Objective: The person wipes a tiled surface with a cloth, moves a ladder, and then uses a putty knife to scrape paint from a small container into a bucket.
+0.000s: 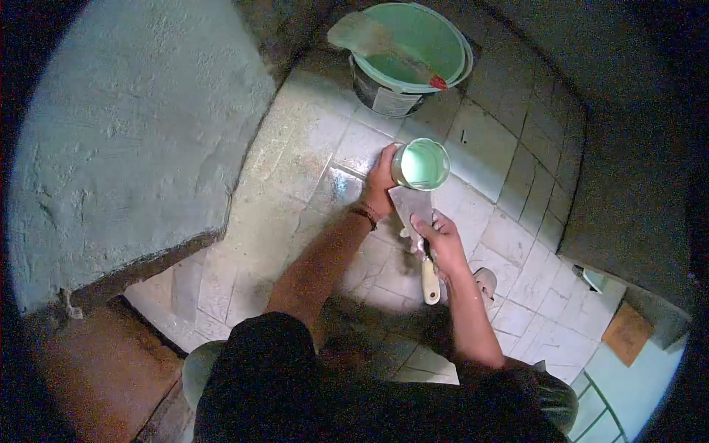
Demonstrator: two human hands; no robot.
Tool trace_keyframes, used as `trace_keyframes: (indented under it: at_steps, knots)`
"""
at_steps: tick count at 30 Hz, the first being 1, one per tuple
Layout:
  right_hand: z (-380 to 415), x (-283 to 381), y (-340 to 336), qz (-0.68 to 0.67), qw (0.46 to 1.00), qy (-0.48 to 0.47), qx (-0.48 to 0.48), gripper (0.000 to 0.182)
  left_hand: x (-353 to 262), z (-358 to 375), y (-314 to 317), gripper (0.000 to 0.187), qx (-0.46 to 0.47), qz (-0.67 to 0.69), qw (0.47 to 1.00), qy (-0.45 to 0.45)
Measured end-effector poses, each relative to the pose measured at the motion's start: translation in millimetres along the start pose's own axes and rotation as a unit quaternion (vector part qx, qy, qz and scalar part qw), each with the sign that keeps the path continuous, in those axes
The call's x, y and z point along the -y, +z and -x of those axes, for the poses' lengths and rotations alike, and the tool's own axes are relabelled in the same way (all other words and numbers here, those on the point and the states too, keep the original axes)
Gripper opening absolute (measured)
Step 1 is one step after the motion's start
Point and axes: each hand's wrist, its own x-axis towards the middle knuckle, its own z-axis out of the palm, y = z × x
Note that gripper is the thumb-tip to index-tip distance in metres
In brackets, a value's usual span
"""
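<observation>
My left hand (379, 180) is wrapped round the left side of a small round container (420, 164) with pale green stuff inside. In my right hand (440, 244) is a putty knife (413, 207), its wide metal blade pointing up toward the container and its cream handle (430, 283) hanging below the fingers. The blade's top edge lies close to the container's lower rim; whether they touch is unclear. Beyond them stands a large bucket (394, 102) with green inside, and a wide brush (361, 35) with a red-tipped handle lies across its top.
Pale floor tiles (473, 140) spread below, with wet-looking patches at left. A rough plastered wall (133, 148) rises on the left and a dark wall (628, 148) on the right. At lower right are an orange-brown piece (628, 334) and green bars (607, 405).
</observation>
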Motion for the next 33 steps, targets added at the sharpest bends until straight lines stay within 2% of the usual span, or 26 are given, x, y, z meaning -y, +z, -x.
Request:
trace_keyframes:
  at_steps: [2, 4, 6, 9, 13, 15, 18, 19, 20, 22, 23, 24, 25, 26, 28, 30, 32, 33]
  knots:
    - [-2, 8, 0, -0.028, 1.0, 0.008, -0.001, 0.021, -2, 2, -4, 0.085, -0.004, -0.035, 0.995, 0.097]
    - [-6, 16, 0, -0.019, 1.0, 0.023, -0.005, 0.021, -1, 0, -6, 0.084, -0.003, -0.011, 0.995, 0.098]
    - [-9, 22, -3, 0.004, 0.998, 0.055, 0.04, 0.021, -5, -5, -9, 0.082, -0.004, -0.052, 0.989, 0.135]
    - [-10, 22, -1, 0.038, 0.996, 0.045, 0.063, 0.021, 22, -8, -1, 0.085, 0.014, -0.014, 0.994, 0.107]
    - [-8, 20, -3, 0.026, 0.998, 0.043, 0.036, 0.022, -2, -9, -10, 0.078, 0.003, -0.015, 0.991, 0.136]
    - [-7, 13, -5, 0.102, 0.993, 0.007, 0.059, 0.026, 11, -11, -9, 0.083, 0.036, -0.032, 0.991, 0.123]
    - [2, 19, -35, 0.119, 0.988, 0.046, 0.09, 0.028, -12, -10, -21, 0.092, 0.07, -0.064, 0.991, 0.092]
    - [4, 18, -52, 0.098, 0.99, 0.021, 0.094, 0.027, -20, -8, -33, 0.101, 0.105, -0.073, 0.986, 0.103]
    - [4, 16, -70, 0.096, 0.991, 0.019, 0.092, 0.027, -19, -6, -42, 0.101, 0.107, -0.073, 0.986, 0.106]
    - [6, 12, -104, 0.097, 0.995, -0.004, -0.009, 0.027, -18, -1, -59, 0.103, 0.068, -0.163, 0.941, 0.287]
    - [4, 13, -116, 0.091, 0.996, -0.005, -0.011, 0.027, -30, 3, -66, 0.104, 0.074, -0.182, 0.938, 0.285]
    - [-1, 16, -128, 0.083, 0.994, -0.007, -0.07, 0.026, -43, 7, -64, 0.104, 0.081, -0.184, 0.936, 0.288]
    - [-6, 18, -133, 0.074, 0.989, -0.008, -0.128, 0.026, -57, 11, -61, 0.104, 0.039, -0.204, 0.938, 0.276]
    - [-8, 19, -131, 0.065, 0.989, -0.007, -0.129, 0.026, -70, 13, -57, 0.104, -0.002, -0.225, 0.938, 0.264]
    - [-11, 22, -120, -0.004, 0.994, -0.042, -0.1, 0.024, -90, 10, -49, 0.103, 0.001, -0.246, 0.925, 0.291]
    - [-21, 18, -111, 0.019, 0.994, -0.048, -0.098, 0.024, -105, 5, -44, 0.103, -0.048, -0.305, 0.889, 0.339]
    - [-28, 17, -104, 0.086, 0.99, -0.053, -0.097, 0.025, -112, 3, -43, 0.101, -0.051, -0.338, 0.878, 0.334]
    - [-33, 16, -105, 0.075, 0.992, -0.049, -0.092, 0.028, -116, 2, -43, 0.099, -0.058, -0.37, 0.869, 0.323]
